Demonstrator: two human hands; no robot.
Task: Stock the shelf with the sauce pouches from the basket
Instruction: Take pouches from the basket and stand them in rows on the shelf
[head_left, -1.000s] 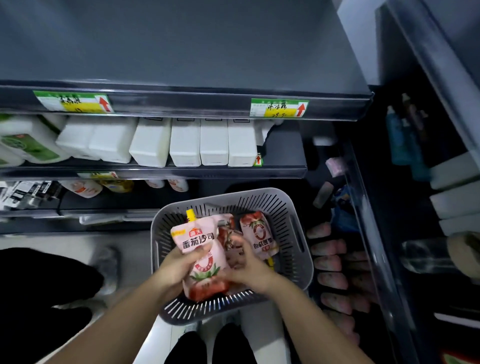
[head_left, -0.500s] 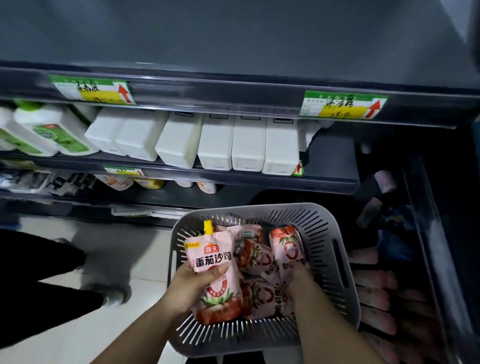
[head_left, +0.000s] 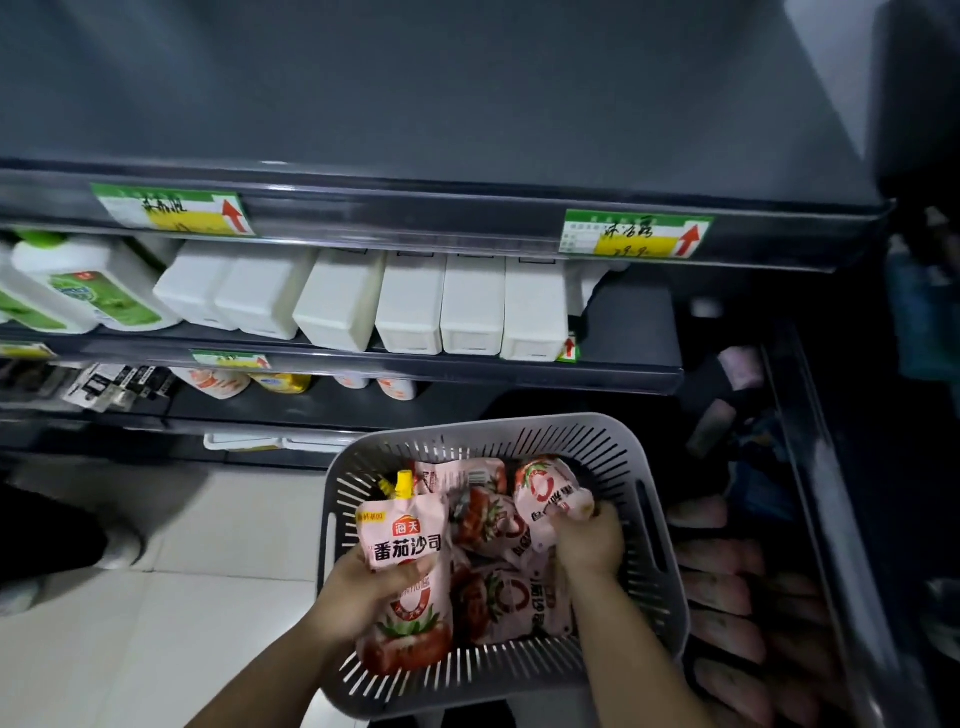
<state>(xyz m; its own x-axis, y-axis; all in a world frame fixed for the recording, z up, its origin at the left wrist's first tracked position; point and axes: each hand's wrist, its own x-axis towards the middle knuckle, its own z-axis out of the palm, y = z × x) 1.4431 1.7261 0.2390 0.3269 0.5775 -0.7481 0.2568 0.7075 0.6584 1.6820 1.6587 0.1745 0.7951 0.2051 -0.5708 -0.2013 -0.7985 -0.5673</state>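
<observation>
Left hand (head_left: 358, 592) clenched on a pink pouch (head_left: 410, 613), thumb pressed across its printed front, the other fingers hidden behind it. The pouch stands upright at the near-left of the grey basket (head_left: 597, 452), its yellow cap (head_left: 402, 480) pointing away from the hand and its red base down at the near wall.

Right hand (head_left: 589, 545) reaches into the basket beside it, fingers (head_left: 602, 514) curled round the corner of a second pouch (head_left: 545, 493) at the far right. This pouch sits raised above the others, tilted toward the far wall.

Between the two hands, and under the right wrist, loose pouches (head_left: 498, 603) lie flat and overlapping on the basket floor.

Beyond the basket's right wall, to the right of the right-hand fingers, rows of the same pink packs (head_left: 717, 558) lie in shadow on a low shelf (head_left: 826, 499); their labels are too dark to read.

Above and ahead of both hands, white bottles (head_left: 415, 306) stand side by side on a higher shelf, with a green-labelled bottle (head_left: 88, 291) at its left end. Green and yellow price tags (head_left: 636, 234) with red arrows are fixed to the rail over them. Pale floor tiles (head_left: 156, 597) spread to the left of the left forearm.
</observation>
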